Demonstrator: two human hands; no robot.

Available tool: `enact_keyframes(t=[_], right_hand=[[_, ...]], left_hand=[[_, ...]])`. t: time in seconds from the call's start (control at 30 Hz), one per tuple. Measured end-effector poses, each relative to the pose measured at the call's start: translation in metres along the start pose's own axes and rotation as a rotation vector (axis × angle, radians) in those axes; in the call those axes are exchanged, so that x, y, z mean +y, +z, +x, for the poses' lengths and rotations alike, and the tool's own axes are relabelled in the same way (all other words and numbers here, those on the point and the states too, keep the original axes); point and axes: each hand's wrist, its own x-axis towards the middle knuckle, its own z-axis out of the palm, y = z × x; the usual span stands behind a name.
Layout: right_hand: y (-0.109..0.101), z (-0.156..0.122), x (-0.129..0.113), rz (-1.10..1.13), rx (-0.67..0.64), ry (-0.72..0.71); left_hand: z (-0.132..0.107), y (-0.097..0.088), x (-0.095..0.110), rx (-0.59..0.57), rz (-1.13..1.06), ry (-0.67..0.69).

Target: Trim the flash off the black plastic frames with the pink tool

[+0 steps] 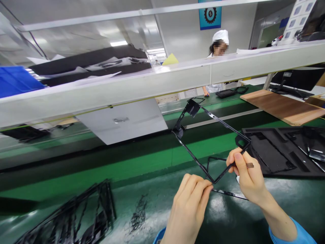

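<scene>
My right hand (250,176) grips one side of a thin black plastic frame (193,154), thumb on top. The frame is held up and tilted above the green bench. A short flat metal piece (250,165), maybe a blade's end, pokes out of the same hand; the rest of it is hidden. My left hand (190,203) is closed, its fingertips pinched at the frame's near corner. Whether a small scrap is also between those fingertips I cannot see. Another thin black frame (230,193) lies on the bench beneath, partly covered by my hands.
A pile of black frames (83,213) lies at left, beside black shavings (138,213). At right sits a black foam tray (276,173) with frames, behind it a wooden board (284,106). A white shelf (152,83) crosses above. A person in a white cap (220,35) is across.
</scene>
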Motion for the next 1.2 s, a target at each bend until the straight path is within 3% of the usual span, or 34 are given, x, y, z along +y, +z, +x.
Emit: enact_keyframes(t=[0.17,0.27,0.43,0.63,0.77,0.83,0.9,1.0,1.2], right_hand=[[-0.001,0.006,-0.007,0.173,-0.044,0.158],[-0.003,0.009,-0.008,0.267,-0.054,0.216],[0.005,0.007,-0.007,0.235,-0.074,0.24],[0.022,-0.006,-0.015,-0.029,-0.343,0.272],[0.024,-0.008,-0.014,0.02,-0.363,0.307],[0.023,-0.008,-0.012,0.048,-0.359,0.32],[0.021,-0.007,-0.011,0.037,-0.342,0.313],[0.017,-0.005,-0.015,-0.027,-0.323,0.297],[0.016,-0.005,-0.021,-0.03,-0.334,0.25]], left_hand=[[0.008,0.005,-0.003,0.151,0.143,-0.027],[0.012,0.013,-0.007,0.211,0.09,-0.038],[0.01,0.03,-0.01,0.196,-0.046,-0.057],[0.011,0.034,-0.012,0.196,-0.067,-0.115],[0.008,0.031,-0.007,0.191,-0.335,-0.187],[0.004,0.029,-0.003,0.14,-0.51,-0.255],[0.002,0.025,-0.002,0.009,-0.61,-0.316],[0.003,0.013,-0.004,-0.11,-0.532,-0.304],[0.008,0.007,-0.007,-0.005,-0.255,-0.168]])
